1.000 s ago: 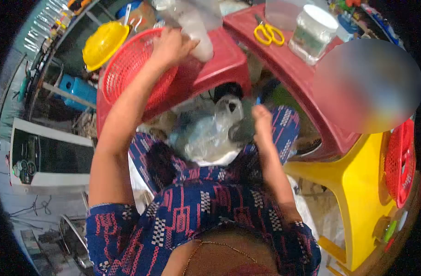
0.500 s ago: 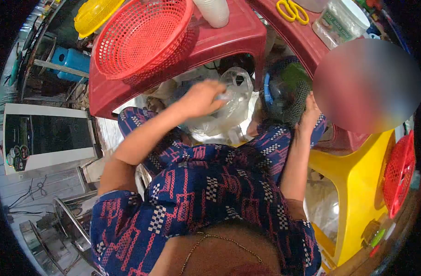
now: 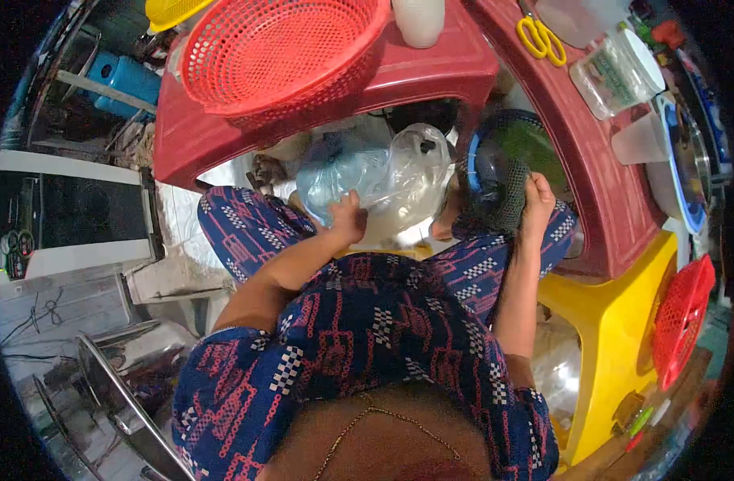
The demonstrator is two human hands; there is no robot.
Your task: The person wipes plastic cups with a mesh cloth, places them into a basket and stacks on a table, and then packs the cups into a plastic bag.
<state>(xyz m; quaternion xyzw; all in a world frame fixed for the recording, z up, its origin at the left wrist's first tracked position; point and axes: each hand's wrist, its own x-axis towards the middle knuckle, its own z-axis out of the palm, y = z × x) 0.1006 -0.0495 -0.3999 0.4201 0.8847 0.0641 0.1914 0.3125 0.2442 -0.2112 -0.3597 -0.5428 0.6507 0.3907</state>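
My right hand (image 3: 537,200) is closed on the edge of a dark mesh net (image 3: 509,196), over my knee. The net hangs beside a blue-rimmed round container (image 3: 473,156) holding something green. Near my lap, my left hand (image 3: 348,218) is by the clear and bluish plastic bags (image 3: 343,178) under the red stool; its fingers are partly curled, and whether they pinch the plastic is unclear. A red perforated basket (image 3: 283,56) rests on the red stool (image 3: 431,68), with stacked white cups (image 3: 420,20) to its right.
Yellow scissors (image 3: 541,40) and a white-lidded clear tub (image 3: 616,74) lie on the second red stool. A yellow stool (image 3: 616,321) with a red basket (image 3: 681,325) stands at right. On the left are a blue tank (image 3: 120,82) and a black-and-white appliance (image 3: 78,228).
My left hand has come from the red basket and cups down to the bags by my lap. My right hand has shifted right with the net. The view has tilted downward.
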